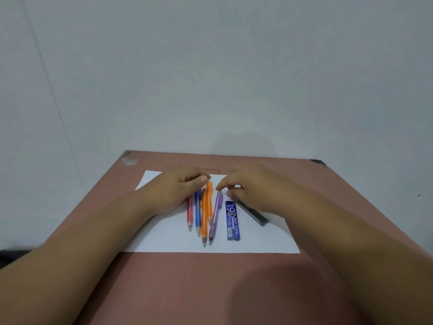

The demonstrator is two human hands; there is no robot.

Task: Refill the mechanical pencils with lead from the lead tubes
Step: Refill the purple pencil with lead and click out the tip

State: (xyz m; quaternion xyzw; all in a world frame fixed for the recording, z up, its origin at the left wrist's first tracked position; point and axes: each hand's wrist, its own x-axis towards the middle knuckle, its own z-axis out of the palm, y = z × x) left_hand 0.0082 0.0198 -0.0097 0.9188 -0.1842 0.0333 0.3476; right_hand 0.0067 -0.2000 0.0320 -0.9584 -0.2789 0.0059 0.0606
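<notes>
Forearms: both reach in from the near edge of the reddish-brown table (164, 289), nearest the camera, toward a white paper sheet (168, 240).
Left hand (178, 188): fingers curled, lying over the far ends of the pencil row; thumb and fingertips are bunched near the top of an orange pencil, but I cannot tell whether they actually pinch it.
Right hand (253, 191): forefinger tip touches the far cap end of the purple pencil (215, 216); the other fingers are curled over the far end of the dark lead tube (254, 213), and a grip on it cannot be told.
Pencils, counted: five — a red pencil (189, 213) and a blue pencil (198, 212) under the left hand, two orange pencils (204, 216) side by side just right of those, and the purple one between the hands. All lie flat, tips toward the person.
Lead tubes, counted: two — a blue lead tube (233, 220) printed "PENCIL LEAD", just left of the right hand, and the dark one slanting out from beneath that hand.
Progress: judged early. No pencil looks opened, no cap is off, no loose lead shows.
Left to do: apparently all five refills.
</notes>
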